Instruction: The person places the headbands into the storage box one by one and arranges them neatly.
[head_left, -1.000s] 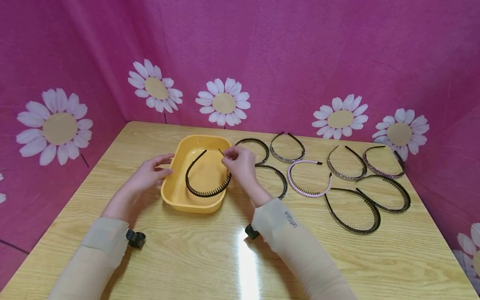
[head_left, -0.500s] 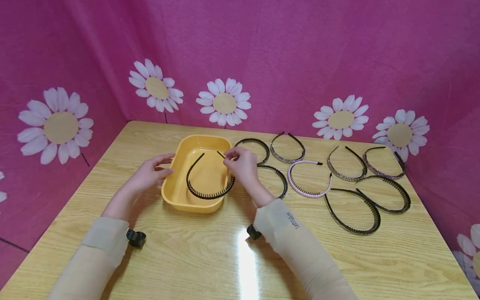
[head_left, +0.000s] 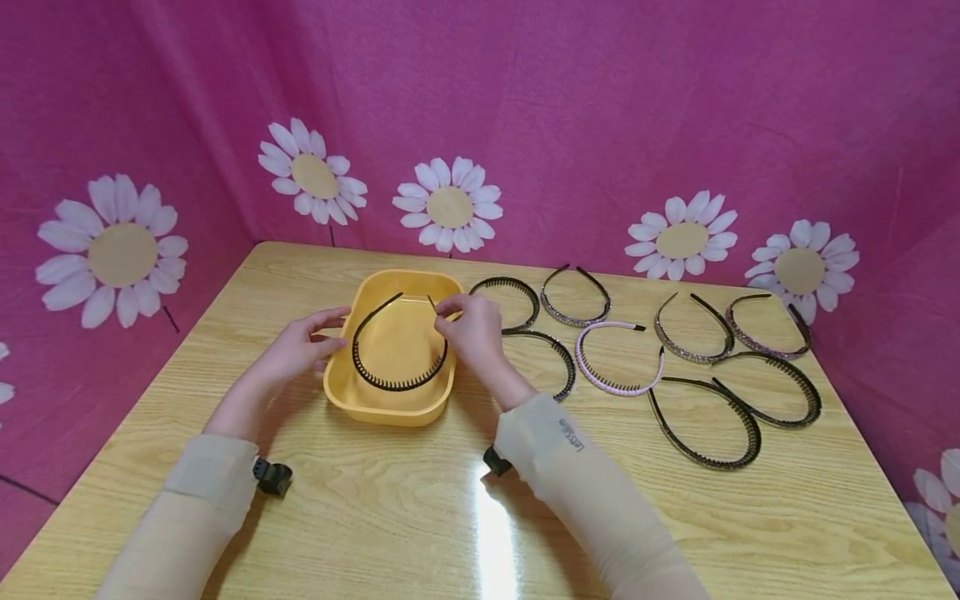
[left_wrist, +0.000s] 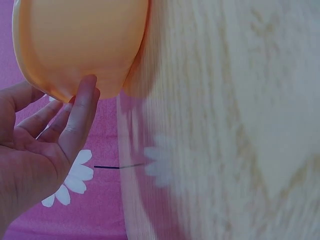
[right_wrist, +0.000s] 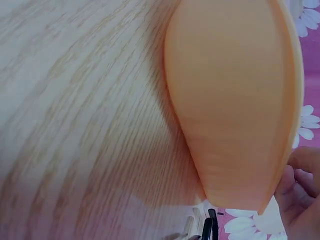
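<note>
A yellow plastic basin (head_left: pixel 386 417) stands on the table, left of centre. My left hand (head_left: pixel 296 346) holds its left rim; in the left wrist view the fingers (left_wrist: pixel 82 107) lie against the outer wall and the thumb goes behind the edge. Over the basin, my right hand (head_left: pixel 480 337) pinches one end of a black toothed headband (head_left: pixel 400 386). Its loop lies within the basin's outline; whether it touches the bottom I cannot tell. In the right wrist view the basin wall (right_wrist: pixel 230 100) hides the headband, and part of the right hand (right_wrist: pixel 300 197) shows at the edge.
Right of the basin lie several more headbands: a lilac one (head_left: pixel 618 390), a glittery one (head_left: pixel 573 320) near the back, and a dark toothed one (head_left: pixel 566 362) close to my right hand. Pink flowered cloth (head_left: pixel 555 125) rises behind the wooden table (head_left: pixel 375 517).
My right hand has shifted left with the headband, whose loop moved from overlapping the basin's right rim to inside its outline. The left hand stays at the left rim.
</note>
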